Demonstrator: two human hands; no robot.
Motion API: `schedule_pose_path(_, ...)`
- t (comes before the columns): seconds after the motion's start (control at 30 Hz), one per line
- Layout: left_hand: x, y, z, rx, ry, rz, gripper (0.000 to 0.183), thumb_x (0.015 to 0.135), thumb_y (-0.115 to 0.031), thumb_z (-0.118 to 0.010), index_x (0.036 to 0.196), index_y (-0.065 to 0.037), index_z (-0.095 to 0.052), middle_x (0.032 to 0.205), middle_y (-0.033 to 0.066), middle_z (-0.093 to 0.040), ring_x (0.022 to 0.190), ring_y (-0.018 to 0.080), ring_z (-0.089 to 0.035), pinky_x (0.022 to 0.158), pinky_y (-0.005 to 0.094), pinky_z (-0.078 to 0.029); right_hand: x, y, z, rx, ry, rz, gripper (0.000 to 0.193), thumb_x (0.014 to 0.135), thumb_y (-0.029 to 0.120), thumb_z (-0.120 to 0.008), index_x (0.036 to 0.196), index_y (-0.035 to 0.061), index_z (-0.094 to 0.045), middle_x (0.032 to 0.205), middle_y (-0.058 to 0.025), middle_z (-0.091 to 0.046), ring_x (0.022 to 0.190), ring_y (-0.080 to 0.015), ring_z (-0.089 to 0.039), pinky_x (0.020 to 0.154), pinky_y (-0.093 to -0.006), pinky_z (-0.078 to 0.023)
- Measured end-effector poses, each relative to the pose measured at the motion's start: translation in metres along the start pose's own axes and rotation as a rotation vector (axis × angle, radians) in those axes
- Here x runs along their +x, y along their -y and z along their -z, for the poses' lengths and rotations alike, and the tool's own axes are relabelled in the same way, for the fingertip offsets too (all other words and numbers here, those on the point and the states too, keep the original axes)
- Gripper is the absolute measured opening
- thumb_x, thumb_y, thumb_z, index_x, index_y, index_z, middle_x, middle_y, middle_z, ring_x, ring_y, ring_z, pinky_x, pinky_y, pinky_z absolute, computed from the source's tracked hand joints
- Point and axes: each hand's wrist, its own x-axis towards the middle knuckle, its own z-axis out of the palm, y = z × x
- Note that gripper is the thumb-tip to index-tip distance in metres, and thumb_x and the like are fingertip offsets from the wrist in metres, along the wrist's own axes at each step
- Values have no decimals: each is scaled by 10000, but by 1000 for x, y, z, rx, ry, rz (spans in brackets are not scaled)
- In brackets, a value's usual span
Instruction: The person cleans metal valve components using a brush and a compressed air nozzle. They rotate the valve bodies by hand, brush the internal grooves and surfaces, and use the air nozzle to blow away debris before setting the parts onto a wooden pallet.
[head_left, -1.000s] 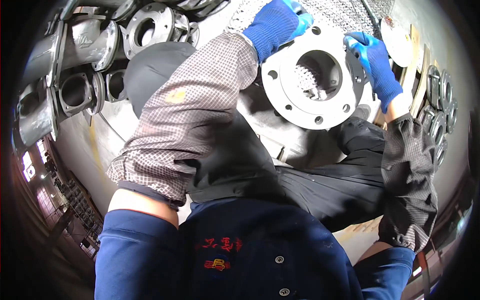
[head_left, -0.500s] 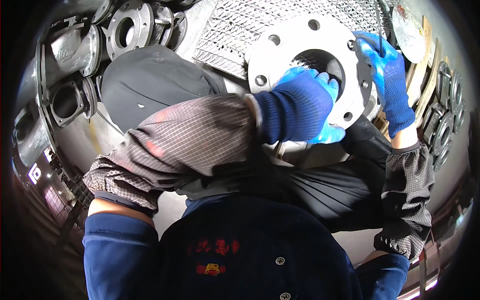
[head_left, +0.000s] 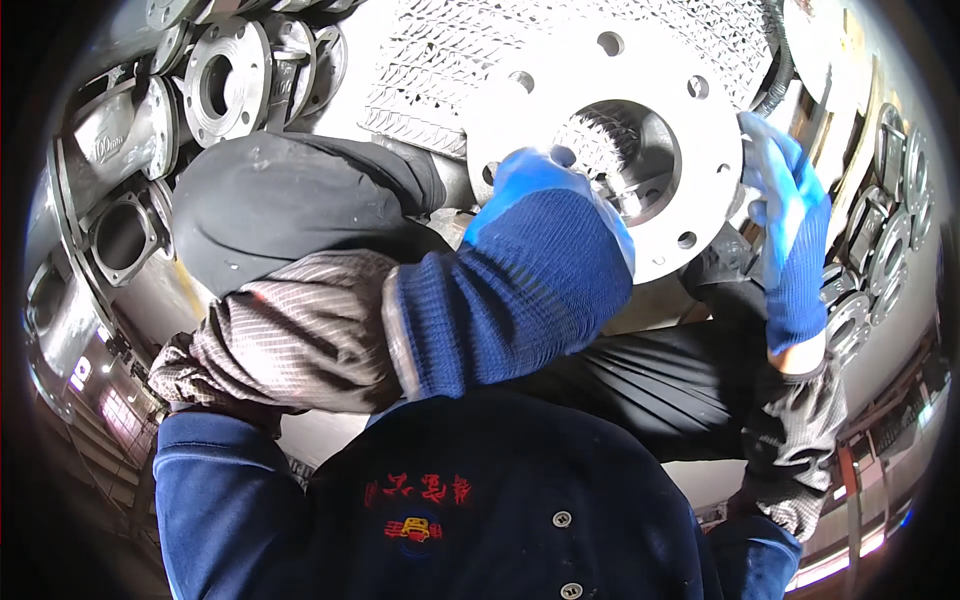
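1. Closest to the camera, you are wearing a dark blue shirt (head_left: 470, 450), and your black trousers (head_left: 300, 210) are showing beyond it, one bent knee sticking out to the left.
2. Your left hand (head_left: 545, 265), in a blue glove, is reaching over the near-left part of a big pale metal ring (head_left: 650, 75). Its fingers are curling at the edge of the middle hole; whether that grip is clamping on the ring, you cannot tell from here.
3. The ring is facing up in front of you, right of centre, with bolt holes running around its face.
4. Your right hand (head_left: 790, 220), also gloved in blue, is staying beside the ring's right edge, its fingers lying together; contact with the ring is not clear.
5. Past the ring, a bumpy silvery mat (head_left: 430, 80) is spreading out, and a black hose (head_left: 783, 70) is curving at its right.
6. Gray pipe pieces (head_left: 250, 85) are standing in rows at far left.
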Motion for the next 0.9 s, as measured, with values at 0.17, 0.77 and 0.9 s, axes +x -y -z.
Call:
schedule_pose_path(0.17, 1, 12, 30, -521, 672, 165, 356, 811, -358, -540, 679, -47, -651, 624, 78, -604, 666, 192, -614, 611, 329, -516, -38, -4, -4, -43, -36, -63, 411, 955, 323, -363, 1181, 16, -516, 928, -30, -613, 680, -60, -564, 503, -150, -357)
schedule_pose_path(0.77, 25, 18, -23, -266, 184, 64, 806, 671, -454, -650, 1159, 140, -409, 1284, 304, -329, 1217, 390, -315, 1025, 450, -262, -48, -42, -18, -477, 58, 278, 359, 828, 119, -437, 1145, -51, -449, 711, -122, -556, 547, -228, -529, 517, -283, -432)
schedule_pose_path(0.9, 44, 29, -42, -174, 134, -69, 706, 583, -496, -721, 1025, 35, -576, 1184, 224, -476, 1112, 396, -435, 834, 448, -446, -56, -37, -11, -485, 102, 278, 406, 800, 77, -453, 1180, -63, -425, 864, -195, -550, 679, -320, -553, 600, -334, -452)
